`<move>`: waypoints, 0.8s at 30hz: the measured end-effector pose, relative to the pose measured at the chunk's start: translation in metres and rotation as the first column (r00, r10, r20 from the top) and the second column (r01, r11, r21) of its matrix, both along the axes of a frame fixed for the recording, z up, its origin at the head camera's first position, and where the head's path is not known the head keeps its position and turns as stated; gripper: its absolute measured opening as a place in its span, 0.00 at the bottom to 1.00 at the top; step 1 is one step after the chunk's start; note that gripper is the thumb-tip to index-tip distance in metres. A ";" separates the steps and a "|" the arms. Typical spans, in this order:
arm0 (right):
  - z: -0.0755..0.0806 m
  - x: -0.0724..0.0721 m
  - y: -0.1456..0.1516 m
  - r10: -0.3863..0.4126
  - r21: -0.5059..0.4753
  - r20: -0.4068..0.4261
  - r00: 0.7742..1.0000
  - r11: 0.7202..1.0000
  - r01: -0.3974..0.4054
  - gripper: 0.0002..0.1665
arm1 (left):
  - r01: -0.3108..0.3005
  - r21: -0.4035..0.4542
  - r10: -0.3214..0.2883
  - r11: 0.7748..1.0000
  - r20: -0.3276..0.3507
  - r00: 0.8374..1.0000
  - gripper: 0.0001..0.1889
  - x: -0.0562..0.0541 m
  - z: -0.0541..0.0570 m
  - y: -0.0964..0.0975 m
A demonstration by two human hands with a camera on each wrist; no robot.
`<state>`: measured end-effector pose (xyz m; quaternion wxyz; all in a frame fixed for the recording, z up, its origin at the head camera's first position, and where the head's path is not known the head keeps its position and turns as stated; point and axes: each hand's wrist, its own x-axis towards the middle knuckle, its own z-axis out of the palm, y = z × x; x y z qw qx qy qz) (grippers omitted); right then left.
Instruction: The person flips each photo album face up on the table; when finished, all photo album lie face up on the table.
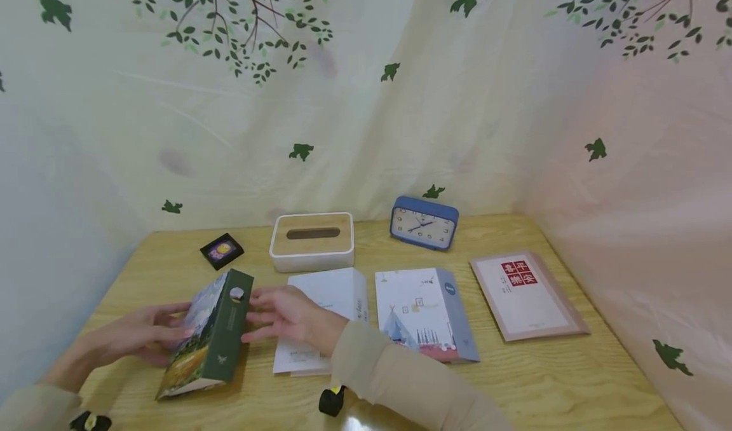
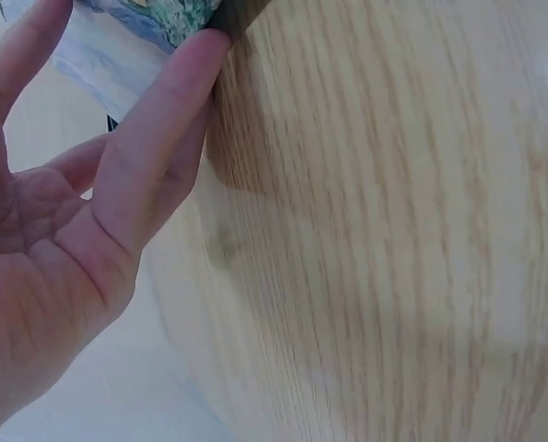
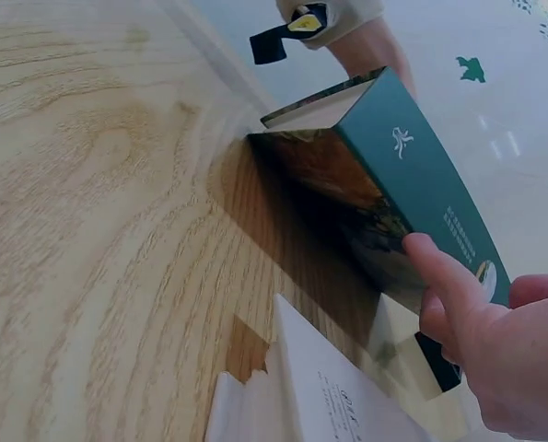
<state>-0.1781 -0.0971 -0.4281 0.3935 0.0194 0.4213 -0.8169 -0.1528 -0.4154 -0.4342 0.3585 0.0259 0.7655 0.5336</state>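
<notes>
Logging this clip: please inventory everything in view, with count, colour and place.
Table: 1, wood-toned, beneath the items
Backdrop: pale, bird-and-leaf patterned, around the table
Tissue box: 1, white, wood-toned top, back
Clock: 1, blue, back, right of tissue box
Small square item: 1, mostly black, back left
Green book: 1, green spine, front left, tilted
White book: 1, white, before tissue box
Tent-cover book: 1, white, grey-blue spine, right of white book
Red-stamped book: 1, pale pink, far right
Wrist straps: 2, black-yellow, wrists
Sleeves: 2, beige, forearms
Left hand: 1, bare, at green book's cover
Right hand: 1, bare, at its spine
</notes>
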 end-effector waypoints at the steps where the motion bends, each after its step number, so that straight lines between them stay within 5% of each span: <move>1: 0.001 0.000 0.000 0.001 0.001 0.003 1.000 1.000 -0.001 0.27 | 0.003 0.008 -0.003 1.000 0.004 1.000 0.45 0.000 0.000 0.000; 10: 0.004 0.001 -0.004 0.129 0.040 -0.064 0.990 0.991 -0.127 0.22 | 0.020 0.099 -0.026 0.995 0.064 0.998 0.43 -0.004 -0.002 0.008; 24: 0.013 0.000 -0.007 0.110 0.011 -0.102 0.989 0.994 -0.109 0.20 | 0.033 0.269 -0.068 0.963 0.123 0.990 0.43 -0.010 0.004 0.012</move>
